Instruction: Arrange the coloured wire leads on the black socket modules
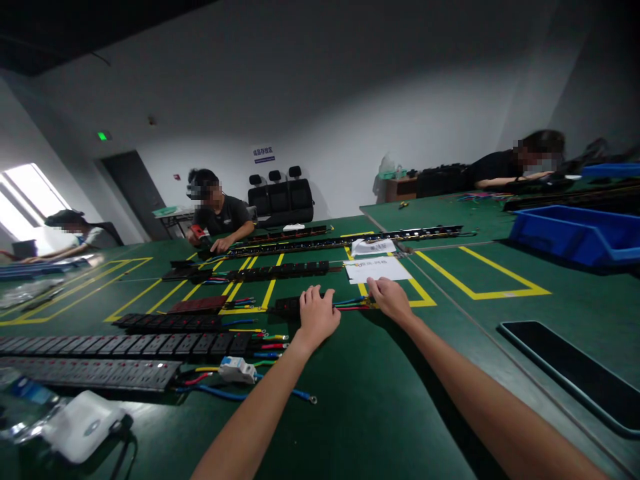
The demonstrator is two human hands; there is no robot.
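Observation:
A short black socket strip [287,306] lies on the green table, partly covered by my left hand [319,319]. The fingers of that hand curl over the strip's right end. From there blue, green and red wires [349,305] run right to my right hand [391,300]. Thumb and fingertips of the right hand are closed at the wire ends, which are partly hidden. Just beyond my right hand lies a white paper sheet [376,269] with print on it. More black socket strips [125,344] with wire leads lie to the left, one with a white breaker [237,369].
A dark phone [570,370] and a blue bin [575,233] are on the right. A white device [87,423] sits front left. Across the table a person [220,213] holds a red power drill [200,235]. Other people work at far left and far right.

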